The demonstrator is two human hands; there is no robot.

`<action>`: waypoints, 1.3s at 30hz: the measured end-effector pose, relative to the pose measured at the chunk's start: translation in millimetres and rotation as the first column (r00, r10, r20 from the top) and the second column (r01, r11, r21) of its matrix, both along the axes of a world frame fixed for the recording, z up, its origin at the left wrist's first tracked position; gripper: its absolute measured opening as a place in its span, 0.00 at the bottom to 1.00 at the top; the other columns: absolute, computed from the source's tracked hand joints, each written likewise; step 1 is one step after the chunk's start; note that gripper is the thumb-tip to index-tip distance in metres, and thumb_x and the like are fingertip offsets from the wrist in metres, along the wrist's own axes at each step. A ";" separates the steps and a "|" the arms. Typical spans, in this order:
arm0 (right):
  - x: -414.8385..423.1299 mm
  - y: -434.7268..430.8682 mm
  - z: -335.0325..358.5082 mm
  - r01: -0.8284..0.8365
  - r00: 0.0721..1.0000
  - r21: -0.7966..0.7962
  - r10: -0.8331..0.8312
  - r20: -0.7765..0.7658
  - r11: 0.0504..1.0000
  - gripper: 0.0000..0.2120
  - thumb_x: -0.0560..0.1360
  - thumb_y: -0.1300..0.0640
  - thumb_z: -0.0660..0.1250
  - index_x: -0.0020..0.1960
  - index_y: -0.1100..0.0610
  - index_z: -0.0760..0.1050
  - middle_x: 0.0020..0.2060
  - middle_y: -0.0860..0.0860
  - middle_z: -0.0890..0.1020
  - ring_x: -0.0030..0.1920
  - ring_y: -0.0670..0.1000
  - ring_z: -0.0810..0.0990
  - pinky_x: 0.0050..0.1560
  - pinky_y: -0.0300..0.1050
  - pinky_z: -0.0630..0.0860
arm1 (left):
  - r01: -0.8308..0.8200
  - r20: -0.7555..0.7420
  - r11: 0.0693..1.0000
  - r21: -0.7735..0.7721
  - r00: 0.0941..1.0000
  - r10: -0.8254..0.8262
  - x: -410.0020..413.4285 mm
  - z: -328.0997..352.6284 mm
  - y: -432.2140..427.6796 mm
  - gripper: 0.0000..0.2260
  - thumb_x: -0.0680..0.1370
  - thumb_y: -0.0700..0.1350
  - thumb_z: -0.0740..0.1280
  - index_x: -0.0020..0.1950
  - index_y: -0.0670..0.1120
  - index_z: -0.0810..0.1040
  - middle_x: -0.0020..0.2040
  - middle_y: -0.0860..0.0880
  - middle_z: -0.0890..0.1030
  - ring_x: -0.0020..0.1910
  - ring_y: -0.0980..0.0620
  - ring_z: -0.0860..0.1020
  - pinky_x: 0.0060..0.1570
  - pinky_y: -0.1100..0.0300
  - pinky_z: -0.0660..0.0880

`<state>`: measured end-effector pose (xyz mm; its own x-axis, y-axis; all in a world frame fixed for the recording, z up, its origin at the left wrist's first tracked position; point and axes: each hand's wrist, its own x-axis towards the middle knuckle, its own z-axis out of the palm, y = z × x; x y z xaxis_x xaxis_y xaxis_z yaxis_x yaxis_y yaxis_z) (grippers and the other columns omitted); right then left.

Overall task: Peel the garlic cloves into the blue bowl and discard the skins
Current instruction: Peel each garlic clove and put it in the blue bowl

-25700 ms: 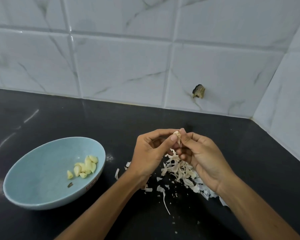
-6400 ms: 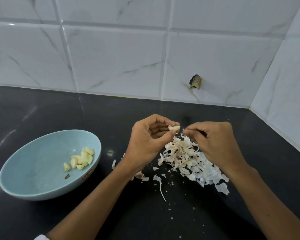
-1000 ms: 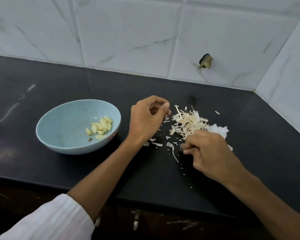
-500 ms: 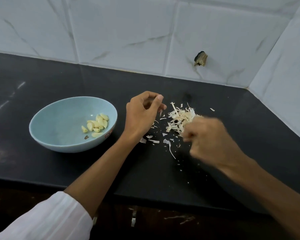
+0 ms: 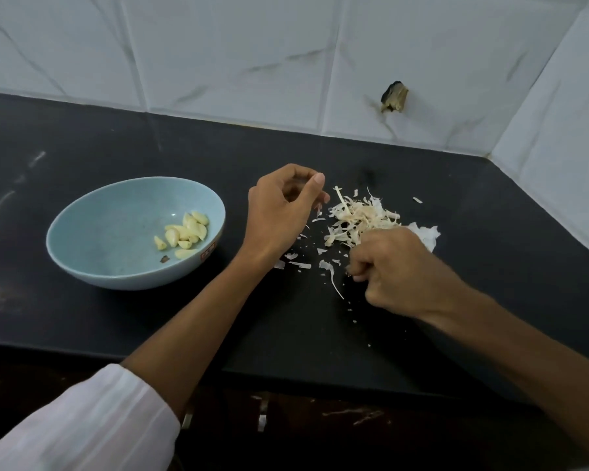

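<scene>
The left hand [image 5: 279, 212] hovers just above the black counter [image 5: 490, 273], fingers loosely curled and the thumb raised near the forefinger. Nothing shows between them, and whether a scrap is pinched inside the curl cannot be told. A white sleeve [image 5: 82, 423] covers that arm near the elbow.

The right hand [image 5: 398, 270] sits lower and nearer the person, knuckles up, with its fingers [image 5: 356, 275] curled down against the counter at the near edge of the garlic skins [image 5: 357, 219]. Whether it has skins in its grasp cannot be told, since the palm faces down and hides what lies under it.

The skins lie in a loose heap between the two hands and a little beyond them, touching the right hand's knuckles and just to the right of the left thumb. Smaller flakes [image 5: 300, 265] are scattered on the counter between the wrists. A flat white piece [image 5: 425, 232] pokes out past the right hand on its far side.

The blue bowl [image 5: 109, 232] stands to the left of the left hand, near the forearm but apart from it. The peeled cloves [image 5: 184, 232] lie bunched against the bowl's right inner wall (the side closest to the left hand), with a small dark fleck [image 5: 164, 258] beside them.

Beyond both hands rises a white tiled wall [image 5: 252, 45], with a dark chipped hole [image 5: 394, 100] above the heap.
</scene>
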<state>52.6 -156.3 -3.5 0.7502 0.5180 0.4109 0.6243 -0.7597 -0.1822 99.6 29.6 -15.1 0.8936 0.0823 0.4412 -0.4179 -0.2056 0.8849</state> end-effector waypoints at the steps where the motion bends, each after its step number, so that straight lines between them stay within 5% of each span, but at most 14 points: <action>1: 0.6 0.0 2.8 -0.002 1.000 -0.021 0.002 0.001 1.000 0.10 0.58 0.72 0.67 0.30 0.58 0.79 0.30 0.51 0.79 0.30 0.53 0.79 0.31 0.46 0.79 | 0.001 0.003 1.000 -0.003 1.000 -0.001 -0.1 0.6 -0.2 0.06 0.82 0.47 0.69 0.52 0.45 0.83 0.39 0.53 0.87 0.39 0.55 0.85 0.48 0.55 0.83; 4: -2.9 5.1 6.1 0.002 1.000 -0.074 -0.004 -0.014 0.997 0.10 0.56 0.72 0.66 0.31 0.59 0.80 0.29 0.51 0.79 0.29 0.52 0.77 0.31 0.39 0.69 | 0.006 0.001 1.000 -0.003 1.000 -0.006 1.6 -0.4 -0.6 0.06 0.82 0.47 0.69 0.52 0.45 0.83 0.39 0.53 0.87 0.38 0.55 0.85 0.47 0.56 0.83; 7: -2.5 6.0 8.2 -0.011 0.987 -0.202 -0.023 -0.162 0.979 0.11 0.61 0.74 0.70 0.36 0.60 0.84 0.34 0.50 0.82 0.35 0.50 0.82 0.34 0.43 0.77 | 0.022 0.000 1.000 0.001 1.000 -0.022 -1.7 0.2 -2.7 0.06 0.82 0.47 0.70 0.52 0.45 0.83 0.39 0.53 0.87 0.38 0.56 0.85 0.47 0.56 0.83; 8: -0.5 5.7 12.8 0.025 0.979 -0.129 -0.051 -0.197 0.991 0.11 0.64 0.73 0.73 0.38 0.59 0.85 0.35 0.49 0.83 0.36 0.48 0.83 0.38 0.42 0.80 | 0.032 -0.001 0.999 -0.001 0.999 -0.032 -2.5 -0.5 -2.8 0.05 0.81 0.46 0.70 0.52 0.45 0.83 0.39 0.53 0.87 0.38 0.56 0.85 0.48 0.55 0.83; 10: 4.5 2.7 27.1 0.160 0.966 0.256 -0.099 -0.238 0.953 0.07 0.69 0.66 0.78 0.43 0.56 0.87 0.36 0.45 0.86 0.37 0.43 0.85 0.42 0.34 0.80 | 0.073 0.023 0.997 -0.005 0.997 -0.073 -1.4 -2.3 -3.2 0.04 0.81 0.44 0.71 0.52 0.45 0.84 0.40 0.52 0.87 0.38 0.55 0.85 0.48 0.56 0.83; 13: 11.8 5.7 30.8 0.357 0.874 0.710 0.052 -0.484 0.607 0.06 0.73 0.59 0.75 0.50 0.55 0.86 0.41 0.51 0.88 0.44 0.45 0.86 0.48 0.36 0.80 | 0.167 0.040 0.985 -0.034 0.985 -0.166 -1.3 -3.6 -4.1 0.06 0.81 0.41 0.70 0.55 0.45 0.85 0.45 0.51 0.87 0.43 0.54 0.84 0.46 0.58 0.82; 16: 18.4 16.1 22.8 0.525 0.732 0.809 0.343 -0.588 0.265 0.10 0.73 0.65 0.71 0.54 0.63 0.83 0.46 0.57 0.87 0.46 0.49 0.86 0.49 0.37 0.82 | 0.261 0.043 0.957 -0.126 0.965 -0.258 0.1 -5.4 -6.4 0.08 0.81 0.39 0.70 0.58 0.46 0.85 0.50 0.48 0.87 0.47 0.49 0.85 0.45 0.57 0.81; 20: 24.3 19.9 20.6 0.553 0.688 0.816 0.461 -0.560 0.166 0.15 0.70 0.62 0.71 0.55 0.66 0.81 0.43 0.56 0.86 0.41 0.46 0.85 0.44 0.34 0.81 | 0.291 0.063 0.944 -0.157 0.957 -0.284 4.7 -9.6 -6.5 0.08 0.80 0.39 0.71 0.58 0.45 0.86 0.52 0.46 0.86 0.52 0.40 0.84 0.53 0.48 0.82; 27: 23.9 19.9 15.7 0.534 0.698 0.823 0.447 -0.559 0.193 0.12 0.71 0.58 0.72 0.51 0.63 0.80 0.37 0.54 0.84 0.35 0.45 0.81 0.37 0.33 0.79 | 0.406 -0.006 0.872 -0.274 0.906 -0.424 0.8 -6.5 -7.8 0.09 0.81 0.38 0.68 0.59 0.37 0.82 0.49 0.46 0.86 0.46 0.51 0.84 0.48 0.59 0.81; 30: 23.8 20.2 13.4 0.467 0.787 0.832 0.287 -0.546 0.300 0.15 0.68 0.52 0.75 0.50 0.59 0.81 0.37 0.52 0.84 0.36 0.47 0.80 0.40 0.38 0.79 | 0.416 -0.050 0.824 -0.384 0.882 -0.469 1.2 -6.3 -8.0 0.09 0.81 0.38 0.68 0.59 0.35 0.81 0.48 0.45 0.84 0.45 0.50 0.82 0.50 0.59 0.80; 34: 27.1 16.8 10.3 0.209 0.970 0.794 -0.020 -0.241 0.571 0.11 0.71 0.54 0.77 0.52 0.51 0.83 0.43 0.47 0.86 0.44 0.45 0.85 0.46 0.38 0.81 | 0.407 -0.092 0.765 -0.499 0.853 -0.514 2.2 -4.4 -7.5 0.09 0.79 0.40 0.70 0.56 0.37 0.82 0.44 0.45 0.83 0.42 0.53 0.81 0.48 0.62 0.79; 39: 32.2 13.2 5.8 -0.021 0.991 0.699 -0.078 0.110 0.715 0.07 0.73 0.59 0.77 0.50 0.56 0.87 0.44 0.46 0.86 0.46 0.45 0.86 0.46 0.38 0.81 | 0.388 -0.116 0.718 -0.578 0.832 -0.543 1.3 -3.8 -7.8 0.11 0.78 0.40 0.70 0.57 0.36 0.81 0.40 0.46 0.83 0.39 0.55 0.80 0.45 0.65 0.79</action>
<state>84.8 -143.1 2.4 0.6776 0.0267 0.7349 0.6591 -0.4652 -0.5909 100.9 21.8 -18.9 0.9504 -0.2338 0.2050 -0.0758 0.4653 0.8819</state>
